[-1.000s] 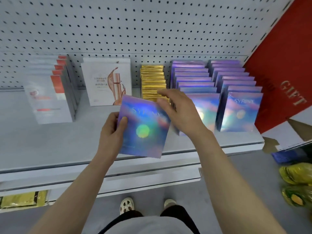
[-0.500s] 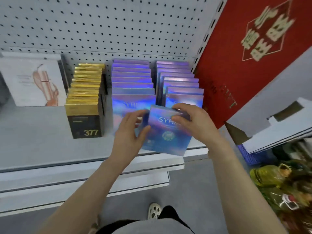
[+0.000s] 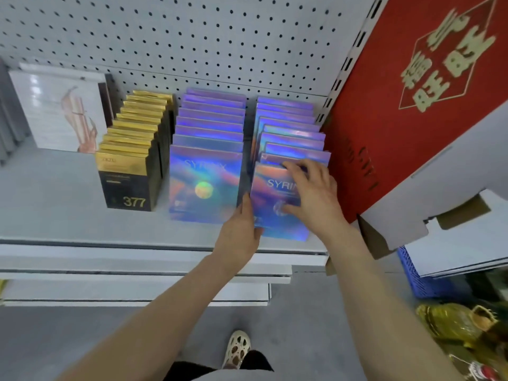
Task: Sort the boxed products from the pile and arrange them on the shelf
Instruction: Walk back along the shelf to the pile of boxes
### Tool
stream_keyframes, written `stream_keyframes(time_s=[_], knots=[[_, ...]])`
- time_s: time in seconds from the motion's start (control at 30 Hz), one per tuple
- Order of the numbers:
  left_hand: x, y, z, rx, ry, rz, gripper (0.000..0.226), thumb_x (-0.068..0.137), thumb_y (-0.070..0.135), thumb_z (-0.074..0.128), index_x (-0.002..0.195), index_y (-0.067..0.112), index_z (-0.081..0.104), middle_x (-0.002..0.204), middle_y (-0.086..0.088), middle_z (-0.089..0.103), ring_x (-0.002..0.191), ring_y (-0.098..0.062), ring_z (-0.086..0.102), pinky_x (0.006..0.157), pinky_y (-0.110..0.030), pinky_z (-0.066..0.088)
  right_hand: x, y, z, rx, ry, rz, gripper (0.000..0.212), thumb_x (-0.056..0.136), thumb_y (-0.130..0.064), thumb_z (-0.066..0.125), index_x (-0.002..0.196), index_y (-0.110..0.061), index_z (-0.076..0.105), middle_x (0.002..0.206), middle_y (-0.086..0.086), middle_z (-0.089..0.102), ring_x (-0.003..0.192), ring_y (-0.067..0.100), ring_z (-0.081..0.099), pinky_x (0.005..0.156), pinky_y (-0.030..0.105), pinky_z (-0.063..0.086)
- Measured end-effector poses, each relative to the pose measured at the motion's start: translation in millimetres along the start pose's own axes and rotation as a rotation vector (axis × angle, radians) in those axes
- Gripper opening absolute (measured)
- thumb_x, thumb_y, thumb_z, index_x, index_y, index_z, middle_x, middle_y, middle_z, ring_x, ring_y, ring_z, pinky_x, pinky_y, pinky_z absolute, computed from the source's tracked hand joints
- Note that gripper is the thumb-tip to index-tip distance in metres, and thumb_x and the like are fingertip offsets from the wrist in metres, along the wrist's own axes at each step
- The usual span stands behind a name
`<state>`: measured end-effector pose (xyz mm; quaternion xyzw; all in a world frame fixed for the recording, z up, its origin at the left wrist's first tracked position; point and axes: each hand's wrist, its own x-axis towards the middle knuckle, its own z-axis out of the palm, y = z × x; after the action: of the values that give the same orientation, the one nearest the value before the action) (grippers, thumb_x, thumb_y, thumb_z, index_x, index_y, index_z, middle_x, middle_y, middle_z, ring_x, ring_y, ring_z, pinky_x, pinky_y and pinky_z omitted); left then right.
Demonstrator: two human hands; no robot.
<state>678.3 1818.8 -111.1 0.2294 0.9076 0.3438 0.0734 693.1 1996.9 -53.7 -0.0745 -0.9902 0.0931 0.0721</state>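
On the shelf (image 3: 82,221), at the front of the right-hand purple row, both hands are setting a shiny box (image 3: 277,213) upright: the left hand (image 3: 239,232) is gripping its left edge while the right hand (image 3: 313,196) is holding its face and top. Placing looks nearly finished; next, I judge, both should be letting go without tipping it

Backing: white pegboard panel (image 3: 192,37) rising behind the display | Upright: slotted metal post (image 3: 349,64) running along its right edge | Right: red carton (image 3: 412,86) leaning, gold characters showing | Floor: grey surface (image 3: 68,339) lying below | Light: even illumination falling throughout
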Motion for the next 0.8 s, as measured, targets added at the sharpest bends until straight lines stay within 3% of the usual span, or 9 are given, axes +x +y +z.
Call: stream_keyframes(time_s=[0.17,0.37,0.53,0.63,0.8], knots=[[7.9,7.5,4.2,0.008,-0.007,-0.032,0.079,0.092,0.014,0.061,0.153,0.006,0.011,0.131,-0.015,0.054,0.107,-0.032,0.059,0.082,-0.032,0.041,3.2,4.4,6.3,0.026,0.115,0.023,0.093,0.055,-0.023,0.090,0.139,-0.023,0.051,0.131,0.010,0.045,0.122,0.031,0.040,0.099,0.047,0.038],[13.9,7.6,7.9,0.012,-0.009,-0.012,0.079,0.091,0.017,0.063,0.153,0.006,0.015,0.139,-0.017,0.049,0.108,-0.039,0.058,0.083,-0.040,0.044,2.9,5.6,14.6,-0.141,0.113,0.012,0.095,0.064,-0.023,0.087,0.148,-0.027,0.041,0.148,0.013,0.037,0.139,0.036,0.031,0.110,0.060,0.026],[11.1,4.0,1.1,0.024,0.009,0.005,0.075,0.090,0.019,0.064,0.152,0.007,0.023,0.138,-0.016,0.051,0.110,-0.038,0.057,0.084,-0.039,0.045,3.7,4.3,6.9,-0.166,0.072,0.011,0.086,0.073,-0.030,0.081,0.148,-0.028,0.040,0.149,0.011,0.035,0.139,0.035,0.030,0.112,0.059,0.023],[4.8,1.9,-12.4,-0.045,0.110,0.064,0.065,0.088,0.014,0.067,0.145,0.009,0.039,0.127,-0.014,0.059,0.103,-0.035,0.061,0.081,-0.038,0.049,4.4,-2.5,1.3,-0.134,0.118,0.005,0.073,0.079,-0.037,0.074,0.145,-0.024,0.044,0.146,0.012,0.041,0.136,0.036,0.035,0.112,0.058,0.024],[-10.1,-15.7,-45.2,-0.128,0.337,0.059,0.042,0.091,0.018,0.063,0.133,0.016,0.055,0.121,0.001,0.064,0.104,-0.017,0.063,0.086,-0.038,0.054,4.4,-23.2,-0.3,0.044,0.291,-0.083,0.052,0.083,-0.023,0.069,0.133,-0.013,0.057,0.133,0.017,0.052,0.121,0.039,0.049,0.105,0.047,0.038]])
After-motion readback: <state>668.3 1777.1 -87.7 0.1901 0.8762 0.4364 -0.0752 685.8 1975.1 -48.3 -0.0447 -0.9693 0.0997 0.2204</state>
